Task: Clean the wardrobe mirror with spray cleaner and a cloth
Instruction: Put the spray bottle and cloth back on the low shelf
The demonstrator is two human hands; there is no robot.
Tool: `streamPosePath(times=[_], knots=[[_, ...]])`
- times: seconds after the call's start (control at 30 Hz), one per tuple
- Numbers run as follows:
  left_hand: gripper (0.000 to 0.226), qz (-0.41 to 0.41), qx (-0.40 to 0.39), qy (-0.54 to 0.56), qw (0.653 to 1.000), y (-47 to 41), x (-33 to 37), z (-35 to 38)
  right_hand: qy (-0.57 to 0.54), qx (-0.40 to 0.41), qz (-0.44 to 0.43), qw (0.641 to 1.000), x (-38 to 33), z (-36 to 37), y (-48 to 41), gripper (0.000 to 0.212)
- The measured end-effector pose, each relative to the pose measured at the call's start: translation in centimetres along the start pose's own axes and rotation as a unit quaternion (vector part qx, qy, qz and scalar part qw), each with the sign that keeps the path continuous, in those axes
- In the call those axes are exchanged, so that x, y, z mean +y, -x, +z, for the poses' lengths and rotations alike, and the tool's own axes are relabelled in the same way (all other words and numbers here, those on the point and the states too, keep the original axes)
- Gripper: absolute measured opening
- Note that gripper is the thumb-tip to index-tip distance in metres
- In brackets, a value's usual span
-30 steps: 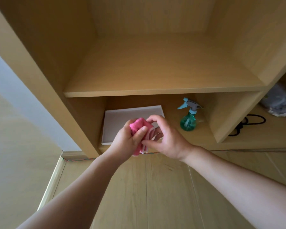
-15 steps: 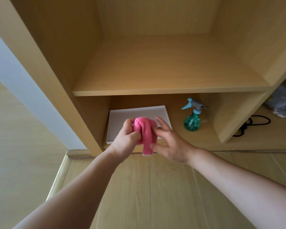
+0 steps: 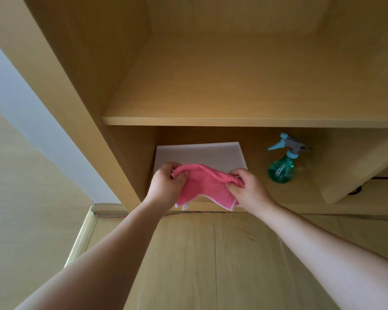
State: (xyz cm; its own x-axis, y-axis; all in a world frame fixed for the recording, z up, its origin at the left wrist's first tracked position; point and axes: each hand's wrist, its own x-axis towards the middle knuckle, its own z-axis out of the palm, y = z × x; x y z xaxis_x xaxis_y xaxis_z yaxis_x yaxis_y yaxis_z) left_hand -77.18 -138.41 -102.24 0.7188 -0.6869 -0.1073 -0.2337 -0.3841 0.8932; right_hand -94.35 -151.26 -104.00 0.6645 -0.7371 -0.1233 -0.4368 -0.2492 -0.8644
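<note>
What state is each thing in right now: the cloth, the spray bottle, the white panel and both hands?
pink cloth: spread out between the two hands, lower edge hanging free.
left hand: grips the cloth's upper left corner.
right hand: pinches the cloth's upper right corner.
spray bottle: upright on the lower shelf, right of the hands, untouched.
white panel: lying flat on the lower shelf, partly hidden behind the cloth.
</note>
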Motion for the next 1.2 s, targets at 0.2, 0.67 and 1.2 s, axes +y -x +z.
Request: streamPosePath(times=[0.2, 0.67, 1.2], knots=[[0.036, -0.063, 0.022, 0.007, 0.998, -4.6, -3.1, 1.2, -0.039, 0.036, 0.077, 0.996, 2.1, 2.5, -5.6, 0.044], [0.039, 0.054, 0.044, -0.111, 0.991, -9.3, -6.5, 2.9, 0.131, 0.094, -0.02, 0.987, 4.3, 4.9, -10.4, 0.025], [0.074, 0.045, -0.177, -0.501, 0.846, -6.5, -9.8, 5.2, 0.483, -0.196, 0.028, 0.853, 6.7, 4.8, -8.1, 0.069]])
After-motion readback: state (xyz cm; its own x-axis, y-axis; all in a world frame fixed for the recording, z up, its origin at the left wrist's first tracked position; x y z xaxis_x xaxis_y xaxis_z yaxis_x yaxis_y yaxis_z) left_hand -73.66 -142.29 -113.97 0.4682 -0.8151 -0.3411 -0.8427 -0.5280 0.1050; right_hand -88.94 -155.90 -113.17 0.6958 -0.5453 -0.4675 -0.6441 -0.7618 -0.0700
